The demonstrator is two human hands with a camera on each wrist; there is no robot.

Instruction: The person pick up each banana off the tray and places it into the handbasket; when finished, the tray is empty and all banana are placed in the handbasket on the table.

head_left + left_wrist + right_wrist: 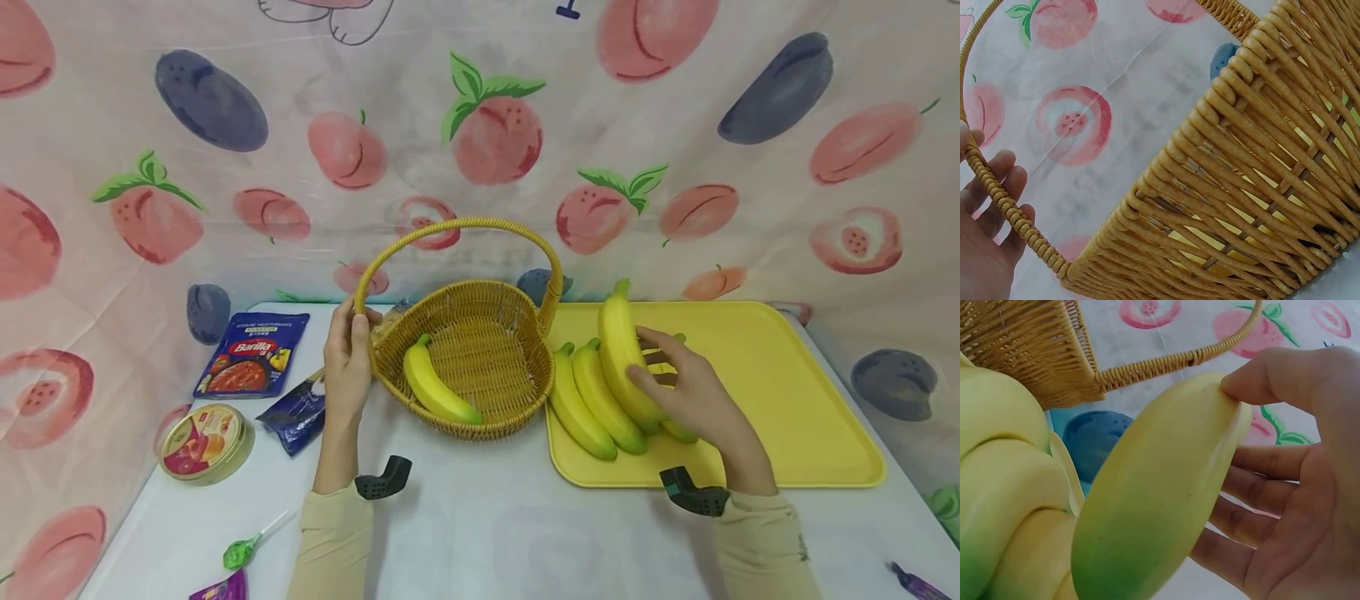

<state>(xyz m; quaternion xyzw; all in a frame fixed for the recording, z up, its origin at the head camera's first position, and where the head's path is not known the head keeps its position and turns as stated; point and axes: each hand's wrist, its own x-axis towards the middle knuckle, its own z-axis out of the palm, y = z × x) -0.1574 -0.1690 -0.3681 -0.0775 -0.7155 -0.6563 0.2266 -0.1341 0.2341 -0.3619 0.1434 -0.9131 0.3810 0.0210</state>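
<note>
My left hand (348,360) grips the base of the handle on a yellow wicker basket (491,354); in the left wrist view its fingers (1015,182) curl round the wrapped handle (1005,203). One banana (437,390) lies inside the basket, at its left. Over the yellow tray (780,392), my right hand (701,396) pinches a banana (621,362) between thumb and fingers, tilted stem up. In the right wrist view the held banana (1154,487) shows its green tip low down. Several bananas (577,408) lie side by side on the tray, partly hidden beneath the held one.
Left of the basket lie a blue Barilla pouch (251,358), a dark blue packet (298,417) and a round tin (206,443). Nearer are a green lollipop (242,552) and a purple wrapper (225,588). Another purple wrapped piece (917,583) sits front right. A fruit-print cloth (487,200) hangs behind.
</note>
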